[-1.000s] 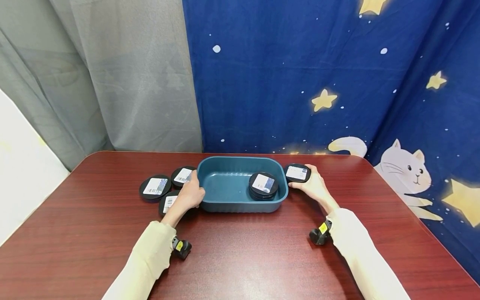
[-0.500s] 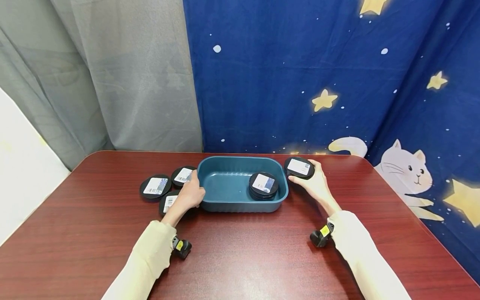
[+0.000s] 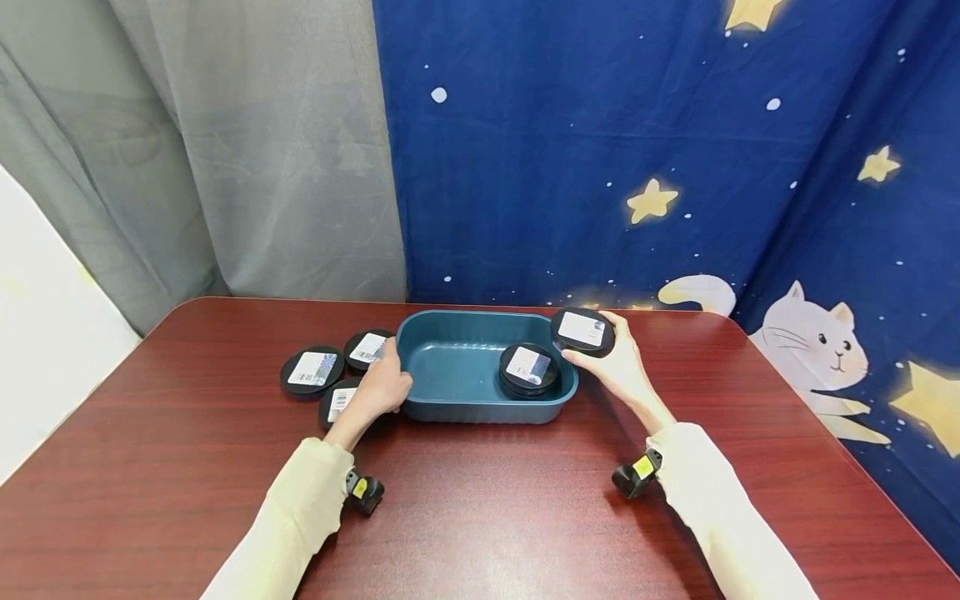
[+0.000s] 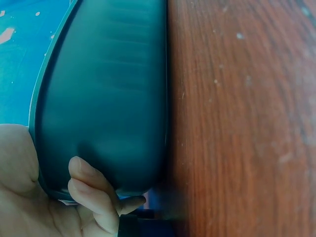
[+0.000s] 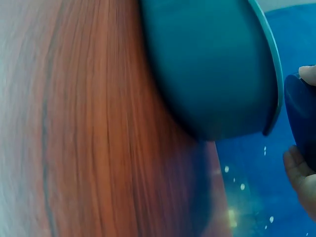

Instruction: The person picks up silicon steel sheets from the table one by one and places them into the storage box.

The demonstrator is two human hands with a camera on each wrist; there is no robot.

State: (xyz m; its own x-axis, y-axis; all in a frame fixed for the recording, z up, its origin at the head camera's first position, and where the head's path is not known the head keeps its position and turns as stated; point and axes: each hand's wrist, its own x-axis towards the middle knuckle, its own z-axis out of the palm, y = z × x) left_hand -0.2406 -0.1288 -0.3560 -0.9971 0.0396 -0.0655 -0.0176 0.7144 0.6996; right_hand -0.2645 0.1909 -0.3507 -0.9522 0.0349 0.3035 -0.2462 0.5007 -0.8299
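My right hand (image 3: 624, 362) grips a flat round black container (image 3: 582, 330) with a white label, lifted above the right end of the teal bin (image 3: 457, 412). Its thumb and fingers hold opposite edges, seen also in the right wrist view, where the round container (image 5: 301, 116) is partly out of frame. At the bin's left end, my left hand (image 3: 382, 387) holds the rim. Seen by the left wrist camera, its thumb lies at the rim and its fingers (image 4: 91, 197) curl against the outer wall. Inside the bin, at the right, round black containers (image 3: 528, 372) sit stacked.
Left of the bin lie three more labelled round containers: one farthest left (image 3: 312, 372), one behind (image 3: 367, 348), and one in front (image 3: 339, 403) partly hidden by my left hand. All stand on a reddish-brown table (image 3: 480, 508), with curtains behind its far edge.
My right hand has raised the round black container from the table beside the bin and moved it left over the bin's right rim. The left hand has stayed at the bin's left end.
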